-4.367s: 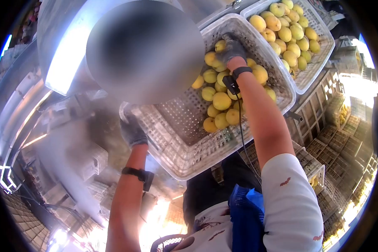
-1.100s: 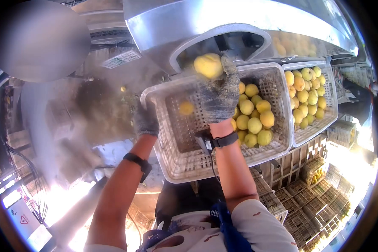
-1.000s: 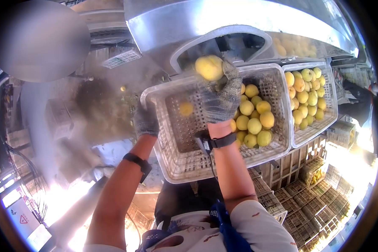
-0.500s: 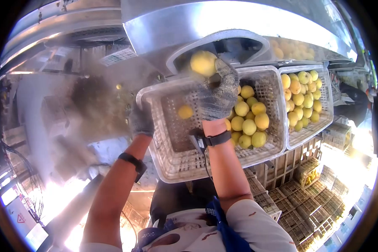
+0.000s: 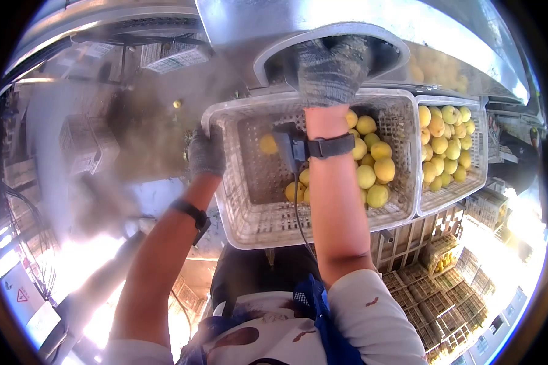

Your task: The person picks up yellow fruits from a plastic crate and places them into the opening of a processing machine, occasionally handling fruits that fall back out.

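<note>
My right hand (image 5: 333, 70), in a grey glove, reaches into the oval opening (image 5: 268, 64) of the metal machine; its fingers and anything in them are hidden there. Below it is a white slatted crate (image 5: 243, 228) with several yellow-green round fruits (image 5: 366, 176) on its right side and one fruit (image 5: 268, 144) near the left. My left hand (image 5: 206, 151), gloved too, is at the crate's left rim, its fingers too blurred and hidden to read. A dark device with a cable (image 5: 293, 146) is strapped at my right wrist.
A second crate (image 5: 420, 204) of fruit adjoins on the right. The metal machine (image 5: 359, 12) spans the top. Stacked crates (image 5: 435, 304) stand at lower right, another crate (image 5: 82, 146) at left. A person (image 5: 520, 152) is partly visible at far right.
My right hand has moved up from over the crate into the opening, and the large yellow fruit it held is out of sight. My left hand stays at the rim.
</note>
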Demonstrator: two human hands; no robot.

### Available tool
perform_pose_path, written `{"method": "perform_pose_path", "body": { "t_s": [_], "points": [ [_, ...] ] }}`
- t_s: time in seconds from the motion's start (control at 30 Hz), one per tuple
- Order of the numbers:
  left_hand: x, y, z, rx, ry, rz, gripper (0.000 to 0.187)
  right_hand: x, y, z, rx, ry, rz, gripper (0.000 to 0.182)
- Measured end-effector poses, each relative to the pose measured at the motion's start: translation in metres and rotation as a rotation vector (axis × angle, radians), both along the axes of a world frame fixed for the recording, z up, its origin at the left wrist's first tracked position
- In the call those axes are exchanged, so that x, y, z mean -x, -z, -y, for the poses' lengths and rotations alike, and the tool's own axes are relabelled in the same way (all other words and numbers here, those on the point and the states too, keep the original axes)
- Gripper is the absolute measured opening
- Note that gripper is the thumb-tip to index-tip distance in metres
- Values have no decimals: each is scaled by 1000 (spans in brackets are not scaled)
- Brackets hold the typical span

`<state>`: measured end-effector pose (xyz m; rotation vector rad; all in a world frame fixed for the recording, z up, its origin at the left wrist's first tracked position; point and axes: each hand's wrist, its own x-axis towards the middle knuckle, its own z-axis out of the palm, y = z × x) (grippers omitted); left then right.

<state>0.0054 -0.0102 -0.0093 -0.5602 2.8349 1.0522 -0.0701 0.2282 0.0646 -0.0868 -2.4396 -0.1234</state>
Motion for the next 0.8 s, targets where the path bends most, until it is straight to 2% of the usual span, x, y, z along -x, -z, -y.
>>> {"method": "perform_pose_path", "body": {
  "t_s": [0.1,0.17,0.23,0.3,0.33,0.4,0.43,0.5,0.53,0.6,0.7,0.73,0.77,0.8],
  "points": [
    [2,3,0,74,-25,24,49,-40,-25,-2,1453,-388,-482,35],
    [5,4,2,49,-42,70,51,-102,29,-8,1545,-253,-98,24],
    [3,8,3,74,-28,75,52,-119,68,-9,1227,-96,467,22],
    [1,5,2,86,-18,92,54,-112,130,-9,166,-335,979,28],
    [1,7,2,75,-18,70,55,-106,134,0,164,-339,978,28],
    [3,3,1,68,-22,42,55,-93,144,34,912,-65,1036,30],
    [2,-6,-3,84,-25,41,55,-86,156,50,912,-65,1033,30],
    [3,-10,-6,96,-13,26,54,-74,198,76,455,11,1261,29],
    [3,-6,-3,65,-24,38,54,-74,218,88,463,22,1246,29],
    [7,-10,-6,70,-48,111,53,-75,258,98,424,-105,1019,28],
    [7,5,-1,100,-45,65,51,-68,288,87,521,-37,1004,28],
    [6,0,-2,77,-23,115,59,-70,252,80,418,-7,1069,30],
    [5,1,-1,77,-16,117,59,-76,227,70,421,0,1070,30],
    [6,3,0,67,-18,104,59,-81,206,58,244,-208,1168,30]
  ]
}}
